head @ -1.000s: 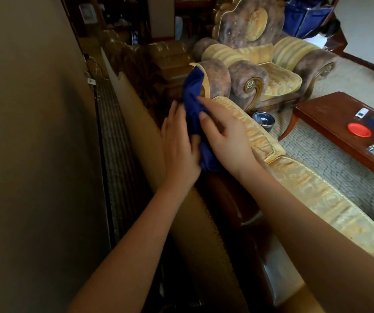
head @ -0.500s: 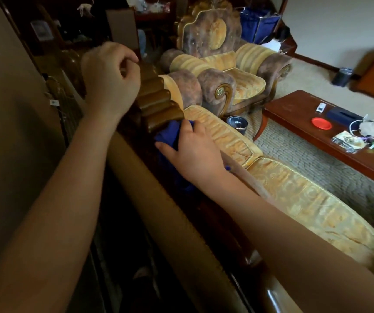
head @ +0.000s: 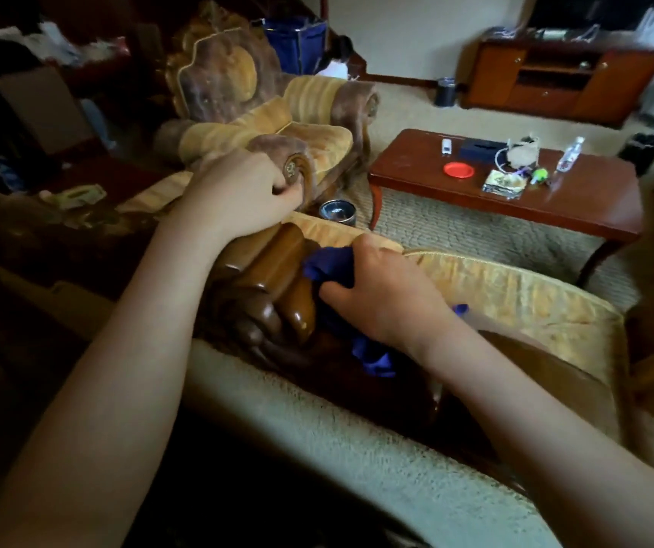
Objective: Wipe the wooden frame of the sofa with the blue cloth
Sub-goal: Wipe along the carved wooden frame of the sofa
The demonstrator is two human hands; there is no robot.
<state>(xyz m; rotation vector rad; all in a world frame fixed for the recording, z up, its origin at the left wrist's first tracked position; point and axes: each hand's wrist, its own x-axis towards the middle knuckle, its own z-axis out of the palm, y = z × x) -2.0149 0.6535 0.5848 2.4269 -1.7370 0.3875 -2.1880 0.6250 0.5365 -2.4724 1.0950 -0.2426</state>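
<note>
Your right hand (head: 380,298) is bunched around the blue cloth (head: 331,267), fingers curled into the fabric and pressing it against the wooden frame (head: 277,278) of the sofa. The cloth sits just to the right of the carved, ribbed crest of that frame, wedged between the crest and the gold back cushion (head: 515,294). One wad of the cloth pokes up past your knuckles; a looser tail hangs down below your wrist onto the darker lower rail of the frame.

The ribbed crest is made of rounded wooden rolls lying side by side, their long axis running from near you away toward the armchair (head: 238,112). The top rail of the frame runs crosswise to them, from the crest off to the right under the cushion.

Your left hand (head: 238,195) is at the far end of the crest, fingers curled over the top of it, gripping the wood; the fingertips are tucked out of sight.

Beyond the frame, to the right of the armchair, the bench (head: 416,172) carries a red lid (head: 459,170), a water bottle (head: 570,154) and some small clutter. A dark metal bin (head: 337,212) stands on the carpet just past the crest.
</note>
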